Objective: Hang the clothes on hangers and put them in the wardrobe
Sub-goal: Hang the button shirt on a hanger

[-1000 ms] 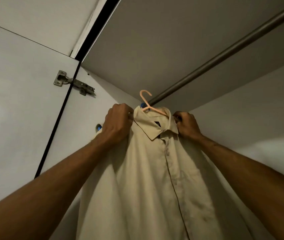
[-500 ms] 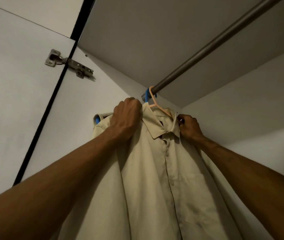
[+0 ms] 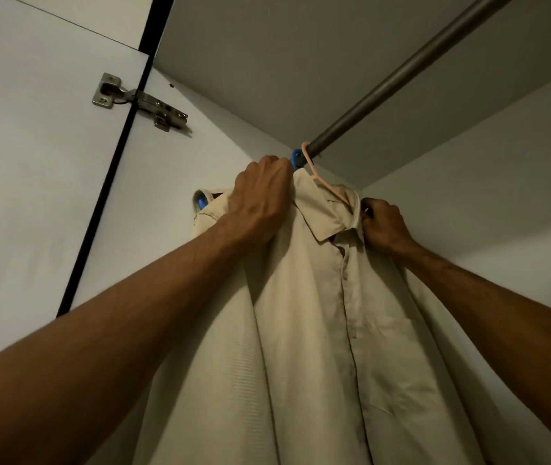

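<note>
got my left hand (image 3: 260, 199) and right hand (image 3: 385, 226) fingers (image 3: 276, 164) clamped on both shoulders of the shirt (image 3: 334, 330) so the hanger hook (image 3: 311, 162) just above seats squarely on the rod (image 3: 401, 72)

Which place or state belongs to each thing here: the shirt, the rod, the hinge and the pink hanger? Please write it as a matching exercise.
Things:
1. shirt
2. rod
3. hinge
4. pink hanger

Places or states:
A. hooked over the rod
B. beige, hanging down
C. metal, at the upper left of the view
D. grey, runs overhead toward the upper right

Pairs: 1-B, 2-D, 3-C, 4-A
</note>
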